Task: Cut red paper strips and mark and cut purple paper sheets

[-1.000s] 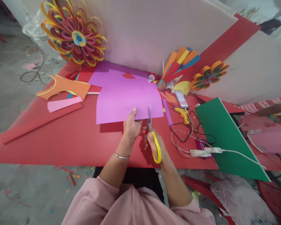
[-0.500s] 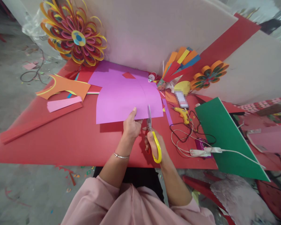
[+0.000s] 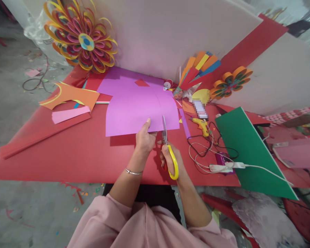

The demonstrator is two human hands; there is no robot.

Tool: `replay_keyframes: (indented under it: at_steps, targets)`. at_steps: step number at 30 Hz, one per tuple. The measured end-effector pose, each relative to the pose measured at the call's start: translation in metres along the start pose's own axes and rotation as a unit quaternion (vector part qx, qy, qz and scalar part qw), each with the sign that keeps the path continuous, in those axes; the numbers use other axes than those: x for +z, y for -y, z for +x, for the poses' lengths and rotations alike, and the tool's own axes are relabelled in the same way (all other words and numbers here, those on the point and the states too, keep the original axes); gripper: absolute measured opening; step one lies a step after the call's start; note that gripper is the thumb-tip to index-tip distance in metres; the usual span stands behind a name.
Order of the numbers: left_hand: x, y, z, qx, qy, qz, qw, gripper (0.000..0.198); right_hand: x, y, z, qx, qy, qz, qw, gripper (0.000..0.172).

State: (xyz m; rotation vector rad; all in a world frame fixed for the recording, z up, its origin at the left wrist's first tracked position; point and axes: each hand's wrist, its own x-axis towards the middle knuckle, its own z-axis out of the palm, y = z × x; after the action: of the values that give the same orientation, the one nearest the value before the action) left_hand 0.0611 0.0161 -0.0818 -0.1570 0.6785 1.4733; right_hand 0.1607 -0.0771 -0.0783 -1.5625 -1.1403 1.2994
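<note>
A sheet of purple paper (image 3: 134, 113) is held up off the red table by my left hand (image 3: 146, 137), thumb on top and fingers beneath its near edge. My right hand (image 3: 170, 158) is closed around the yellow handle of a pair of scissors (image 3: 174, 165), whose blades point away from me. The upper blade lies over the near edge of the sheet, right of my left thumb; the lower blade is mostly hidden. A faint curved line runs across the sheet's right part. Behind it lies another purple sheet (image 3: 116, 77) with a red scrap on it.
On the red table (image 3: 93, 162), orange paper (image 3: 77, 94), pink strips (image 3: 71, 114) and red strips (image 3: 46, 136) lie left. To the right are a yellow glue gun (image 3: 202, 126), tangled cables and a green board (image 3: 250, 151). Paper flowers (image 3: 86, 41) and a cup of strips (image 3: 178, 92) stand behind.
Almost nothing differs. The purple sheet and the scissors' blade have shifted very slightly left, while both hands keep their holds.
</note>
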Motion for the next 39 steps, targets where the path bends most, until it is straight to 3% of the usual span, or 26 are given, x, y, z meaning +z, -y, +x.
replay_keyframes:
  at_steps: [12,25,39]
  targets:
    - [-0.001,0.0,-0.001,0.001,0.011,0.021,1.0,0.004,0.001,-0.004,-0.001,-0.001,-0.012,0.003,1.0,0.086]
    - [-0.001,-0.001,-0.002,0.005,0.012,0.019,1.0,0.008,0.002,-0.004,0.0,0.023,-0.028,-0.004,0.999,0.094]
    - [-0.002,0.0,-0.001,0.004,0.013,0.023,1.0,0.004,-0.001,-0.014,0.003,-0.011,-0.025,-0.014,1.0,0.082]
